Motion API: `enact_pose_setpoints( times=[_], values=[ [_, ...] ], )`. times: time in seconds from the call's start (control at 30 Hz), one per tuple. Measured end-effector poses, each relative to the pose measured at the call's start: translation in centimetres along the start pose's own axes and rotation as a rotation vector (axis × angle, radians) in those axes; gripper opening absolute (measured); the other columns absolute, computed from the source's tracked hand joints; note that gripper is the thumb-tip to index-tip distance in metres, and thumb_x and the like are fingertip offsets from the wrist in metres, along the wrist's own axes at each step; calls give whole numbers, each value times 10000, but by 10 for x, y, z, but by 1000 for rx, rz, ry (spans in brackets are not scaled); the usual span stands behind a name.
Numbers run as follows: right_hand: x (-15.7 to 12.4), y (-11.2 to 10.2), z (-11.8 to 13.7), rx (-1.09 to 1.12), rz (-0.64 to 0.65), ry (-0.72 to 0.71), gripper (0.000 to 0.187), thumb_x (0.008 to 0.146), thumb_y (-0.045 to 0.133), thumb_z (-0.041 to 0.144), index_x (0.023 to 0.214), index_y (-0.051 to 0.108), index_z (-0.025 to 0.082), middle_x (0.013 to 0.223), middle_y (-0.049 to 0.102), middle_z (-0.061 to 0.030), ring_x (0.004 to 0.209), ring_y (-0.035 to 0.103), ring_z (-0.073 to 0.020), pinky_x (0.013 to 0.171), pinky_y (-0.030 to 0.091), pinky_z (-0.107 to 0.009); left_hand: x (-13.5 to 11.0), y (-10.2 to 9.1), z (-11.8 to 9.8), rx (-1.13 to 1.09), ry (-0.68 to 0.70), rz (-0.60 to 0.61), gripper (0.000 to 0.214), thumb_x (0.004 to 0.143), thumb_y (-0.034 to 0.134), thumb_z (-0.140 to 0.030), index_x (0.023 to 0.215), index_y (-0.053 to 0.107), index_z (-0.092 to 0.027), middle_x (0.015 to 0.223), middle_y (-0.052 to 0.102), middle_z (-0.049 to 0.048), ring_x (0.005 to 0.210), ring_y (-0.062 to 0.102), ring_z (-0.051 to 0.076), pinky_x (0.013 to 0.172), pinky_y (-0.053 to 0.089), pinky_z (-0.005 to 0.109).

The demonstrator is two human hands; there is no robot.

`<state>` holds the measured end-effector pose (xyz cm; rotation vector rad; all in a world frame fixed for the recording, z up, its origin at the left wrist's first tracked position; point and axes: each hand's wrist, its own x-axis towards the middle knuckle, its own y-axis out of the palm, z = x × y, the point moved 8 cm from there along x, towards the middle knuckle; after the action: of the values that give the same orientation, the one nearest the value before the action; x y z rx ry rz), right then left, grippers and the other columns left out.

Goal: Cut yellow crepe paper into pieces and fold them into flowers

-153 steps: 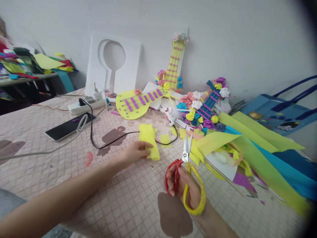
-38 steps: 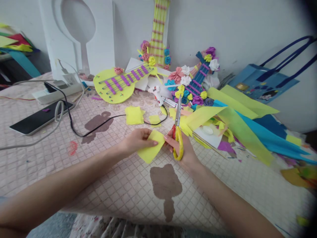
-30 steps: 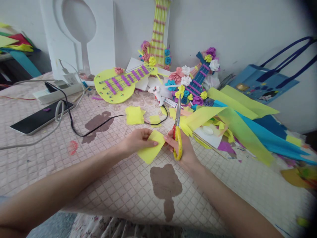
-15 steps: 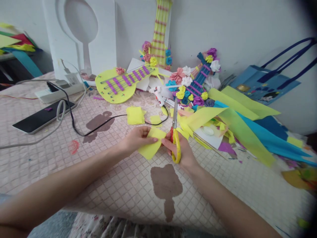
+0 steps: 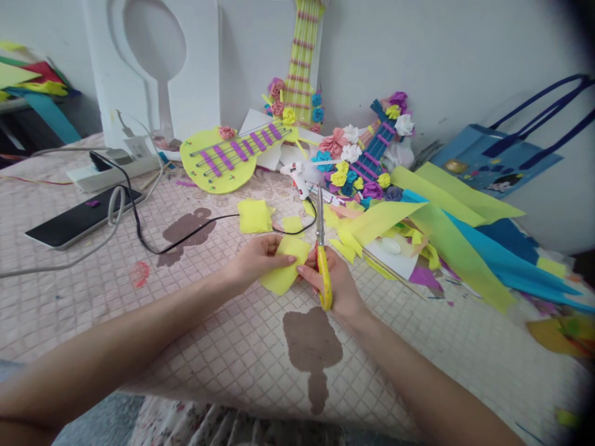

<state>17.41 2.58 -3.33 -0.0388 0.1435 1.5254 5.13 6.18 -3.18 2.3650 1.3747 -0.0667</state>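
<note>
Between my two hands is a yellow paper piece [image 5: 284, 275], roughly square with a rounded lower edge. My left hand [image 5: 261, 257] pinches its left side between thumb and fingers. In my right hand [image 5: 341, 282] is a pair of scissors [image 5: 324, 272] with yellow handles, the blades pointing away from me and seemingly closed. The thumb and fingertips of that hand also touch the right edge of the paper. Just beyond my left hand lies a stack of yellow squares [image 5: 255, 217], and a loose yellow square [image 5: 292, 224] is beside it.
A white glue gun [image 5: 297, 179] trails a black cord across the quilted cloth. Behind are a yellow paper guitar [image 5: 218, 170] and a blue one [image 5: 374, 148] with paper flowers. Yellow-green paper strips [image 5: 460, 248] spread rightward. A phone [image 5: 83, 217] and power strip [image 5: 111, 167] lie left.
My right hand has turned slightly, and the scissors have swung a little left to point more directly away. The yellow paper has shifted slightly in my fingers; my left hand stays almost still.
</note>
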Motion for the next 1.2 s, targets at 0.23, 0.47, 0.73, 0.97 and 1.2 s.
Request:
enact_pose_setpoints(
  times=[0.23, 0.47, 0.73, 0.97, 1.2],
  values=[
    [-1, 6, -2, 40, 29, 18, 421, 577, 805, 345, 798, 469, 219, 649, 538, 59, 461, 420, -73, 383, 341, -201, 0, -3, 0, -51, -3, -22, 345, 638, 785, -219, 933, 628, -134, 870, 704, 60, 690, 662, 147, 649, 514, 252],
    [-1, 8, 0, 43, 23, -12, 390, 606, 794, 321, 798, 472, 214, 633, 535, 66, 459, 428, -66, 384, 345, -192, 0, -3, -2, -94, 10, -25, 351, 645, 784, -229, 938, 626, -120, 910, 701, 76, 720, 665, 163, 659, 517, 266],
    [-2, 9, -3, 10, 20, -15, 383, 600, 789, 272, 805, 471, 215, 628, 542, 71, 464, 443, -76, 397, 364, -204, 2, -8, 1, -148, -3, -45, 326, 658, 780, -223, 929, 628, -124, 875, 699, 65, 692, 661, 161, 622, 534, 267],
    [-4, 17, 2, -2, 63, -7, 377, 590, 777, 283, 806, 476, 216, 660, 578, 45, 536, 520, -111, 417, 373, -211, 2, -10, 0, -189, -23, -67, 300, 666, 771, -209, 911, 621, -120, 819, 704, 66, 649, 665, 182, 583, 553, 305],
    [-4, 16, 2, -76, 64, -18, 382, 590, 774, 301, 804, 467, 228, 712, 593, 19, 582, 565, -143, 418, 388, -229, 6, -14, 1, -199, -7, -82, 282, 674, 771, -200, 903, 626, -124, 846, 711, 73, 666, 667, 161, 623, 541, 266]
  ],
)
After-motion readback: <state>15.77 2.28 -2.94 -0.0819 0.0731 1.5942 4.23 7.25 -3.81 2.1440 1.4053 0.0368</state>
